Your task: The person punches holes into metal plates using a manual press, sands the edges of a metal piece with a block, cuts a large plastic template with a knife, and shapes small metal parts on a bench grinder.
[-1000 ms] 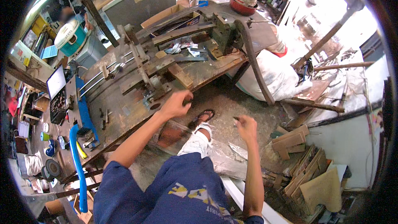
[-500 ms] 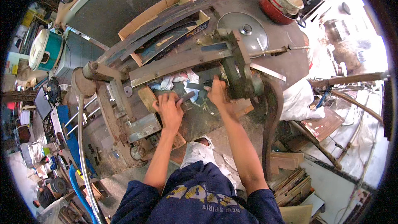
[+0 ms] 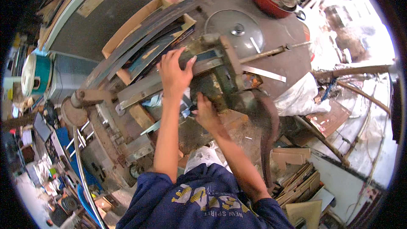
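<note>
My left hand (image 3: 174,74) reaches over the long steel bar (image 3: 146,85) of a heavy rusty bench machine (image 3: 232,61). Its fingers and thumb are spread apart around a dark part by the bar, and whether they press on it is unclear. Nearer to me, my right hand (image 3: 208,116) is low beside the machine's dark end block, its fingers curled. What it grips is too dark and blurred to name. Crumpled white and blue cloth (image 3: 153,101) lies under the bar, left of my right hand. A wooden block (image 3: 141,117) sits farther left.
A glass lid (image 3: 237,29) lies on the far worktop, with a red pot (image 3: 271,2) behind it. A long cardboard box (image 3: 131,26) stands beyond the bar. A curved iron leg (image 3: 269,140) rises at right, above stacked wood pieces (image 3: 299,182).
My left hand has left the dark strip near the wooden block and moved up and away over the steel bar. My right hand has come lower and nearer. The view has shifted slightly.
</note>
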